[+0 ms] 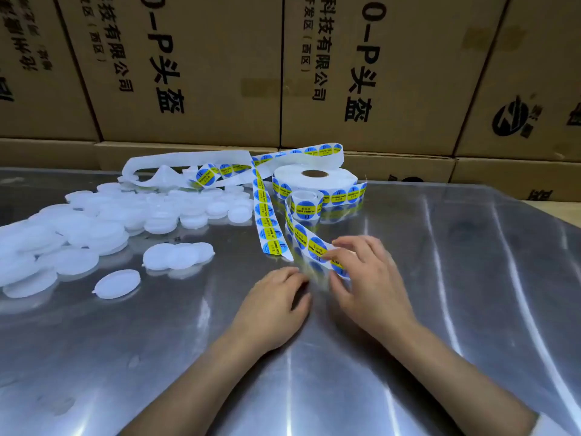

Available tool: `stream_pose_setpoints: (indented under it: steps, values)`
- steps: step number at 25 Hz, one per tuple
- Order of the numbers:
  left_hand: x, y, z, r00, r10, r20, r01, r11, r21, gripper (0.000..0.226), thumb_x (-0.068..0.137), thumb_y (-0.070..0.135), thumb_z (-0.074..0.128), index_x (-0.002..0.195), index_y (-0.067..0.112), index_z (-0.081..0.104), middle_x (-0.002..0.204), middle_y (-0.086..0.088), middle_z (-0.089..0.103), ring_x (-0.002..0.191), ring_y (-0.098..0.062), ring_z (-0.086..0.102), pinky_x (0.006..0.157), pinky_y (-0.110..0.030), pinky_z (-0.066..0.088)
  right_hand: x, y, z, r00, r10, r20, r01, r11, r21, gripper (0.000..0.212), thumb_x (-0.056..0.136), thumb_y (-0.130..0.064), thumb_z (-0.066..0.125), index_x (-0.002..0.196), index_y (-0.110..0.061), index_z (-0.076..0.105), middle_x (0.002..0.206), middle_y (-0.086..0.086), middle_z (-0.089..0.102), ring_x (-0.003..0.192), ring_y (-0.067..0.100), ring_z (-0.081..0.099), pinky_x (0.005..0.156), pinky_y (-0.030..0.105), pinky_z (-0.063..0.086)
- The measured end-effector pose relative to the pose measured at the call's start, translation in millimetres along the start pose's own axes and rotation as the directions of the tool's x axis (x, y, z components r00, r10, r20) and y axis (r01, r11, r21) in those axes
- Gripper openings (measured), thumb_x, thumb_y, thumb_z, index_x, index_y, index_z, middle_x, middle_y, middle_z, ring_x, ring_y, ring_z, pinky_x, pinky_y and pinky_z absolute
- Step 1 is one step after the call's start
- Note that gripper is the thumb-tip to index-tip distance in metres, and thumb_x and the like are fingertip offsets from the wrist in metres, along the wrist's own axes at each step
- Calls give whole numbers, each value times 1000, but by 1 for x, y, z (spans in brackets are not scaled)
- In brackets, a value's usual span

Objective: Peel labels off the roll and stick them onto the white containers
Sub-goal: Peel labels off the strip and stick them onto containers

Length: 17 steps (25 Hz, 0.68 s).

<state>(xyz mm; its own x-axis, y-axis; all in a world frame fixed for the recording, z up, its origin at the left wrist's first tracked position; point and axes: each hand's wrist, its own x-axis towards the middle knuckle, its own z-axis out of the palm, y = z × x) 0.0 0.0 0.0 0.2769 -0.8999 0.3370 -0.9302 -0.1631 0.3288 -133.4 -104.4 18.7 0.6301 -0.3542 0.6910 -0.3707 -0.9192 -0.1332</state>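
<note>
Far left: the white containers (78, 228) lie in a loose heap of flat round pieces on the steel tabletop (440, 278); one container (117, 284) lies apart at the near edge of the heap. None in view carries a label.

Centre rear: spent backing liner (188, 160) loops behind the heap. The label roll (314, 182) lies flat beyond the hands. Two strips of blue-and-yellow labels run toward the person; the label strip (309, 243) on the right ends at the hands.

Left hand (272, 309): rests on the tabletop, fingers curled at the strip's lower edge. Motion blur obscures the fingertips; it probably pins or pinches the liner, but this cannot be confirmed.

Right hand (371, 275): fingers bent over the strip end, fingertips pinching at the edge of the last label (338, 267).

Hazards:
- If the liner is not held down, the strip may lift with the label and the peel may fail.
- A fast or steep peel may curl the label onto itself or onto the fingers.
- No container is within immediate reach; a peeled label may pick up dust or crease during transfer.
- The two strips lie close together and may tangle.
</note>
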Motion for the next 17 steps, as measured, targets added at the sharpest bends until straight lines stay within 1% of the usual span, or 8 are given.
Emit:
stream_pose_setpoints:
  steps: [2,3,6,8,11,13,15,17]
  values:
    - [0,-2,0,1000,2,-10,-2,1000,-7,41,97,35,42,135,22,48,142,6,43,130,-12,37,107,-26,28,3,8,-6,977,149,-152,-158,986,-48,26,78,-21,63,103,-19,67,114,2,60,110,21,45,87,38,43]
    - [-1,-2,0,1000,7,-15,-7,1000,-4,41,97,35,42,136,22,47,143,6,42,131,-11,37,107,-25,28,3,13,-7,960,248,-131,-257,965,-58,30,80,-22,64,110,-18,64,118,2,57,112,22,43,88,39,41]
    - [-2,-2,1,1000,0,-9,0,1000,-22,41,97,36,43,135,24,47,143,7,42,131,-11,36,107,-23,27,0,28,-9,844,523,114,-518,852,-75,34,86,-30,59,119,-21,56,119,-1,56,111,23,47,81,35,39]
    - [-1,-3,0,1000,-4,-21,3,1000,-21,41,96,36,43,135,24,47,144,7,41,132,-11,36,107,-23,27,1,28,-8,754,617,224,-632,775,-7,19,87,-31,54,105,-26,59,103,-1,63,96,26,55,68,31,39]
    - [-1,-2,1,1000,-17,-10,17,1000,-9,41,96,37,45,134,24,48,142,7,42,130,-12,37,107,-24,28,7,25,-4,733,622,275,-676,712,191,8,85,-25,55,78,-25,58,71,-3,61,73,25,55,57,29,39]
    - [1,1,0,998,-49,-36,45,996,-83,41,93,37,50,131,23,50,136,7,48,126,-12,42,104,-26,32,10,20,0,748,604,276,-663,671,330,10,85,-18,60,76,-20,64,65,-3,61,66,20,55,56,27,40]
    - [3,6,-2,983,-114,-146,71,960,-271,41,88,36,60,127,23,54,126,8,53,117,-8,49,99,-26,39,14,12,4,730,609,310,-672,554,492,7,84,-13,64,80,-10,68,69,3,63,64,16,55,59,27,44]
    - [5,14,-5,948,-145,-282,19,913,-406,44,82,35,70,123,23,59,120,10,55,108,-5,53,93,-23,43,18,-1,6,690,601,404,-686,363,631,5,85,-11,67,82,-7,69,70,6,64,60,13,57,57,25,48]
